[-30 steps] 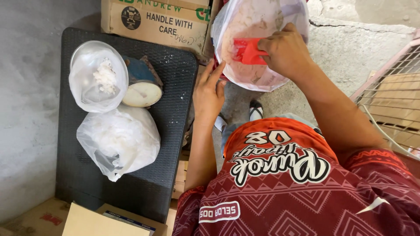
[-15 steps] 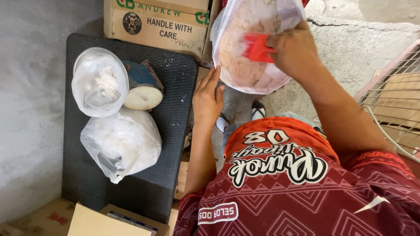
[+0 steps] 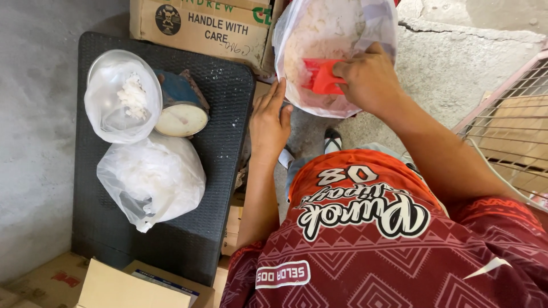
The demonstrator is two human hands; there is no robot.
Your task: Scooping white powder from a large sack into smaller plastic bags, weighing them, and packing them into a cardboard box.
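Right hand point(image 3: 371, 80) fingers closed round red scoop point(image 3: 322, 77) inside clear bag point(image 3: 319, 34); left hand point(image 3: 269, 122) fingers flat against it.

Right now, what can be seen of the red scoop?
The red scoop looks like flat, opaque plastic with a squared blade. It sits inside the mouth of a large clear bag that holds white powdery stuff. The right hand has its grip on one end, covering the handle, so only the blade shows. The left hand rests by the bag's lower edge, not on the scoop.
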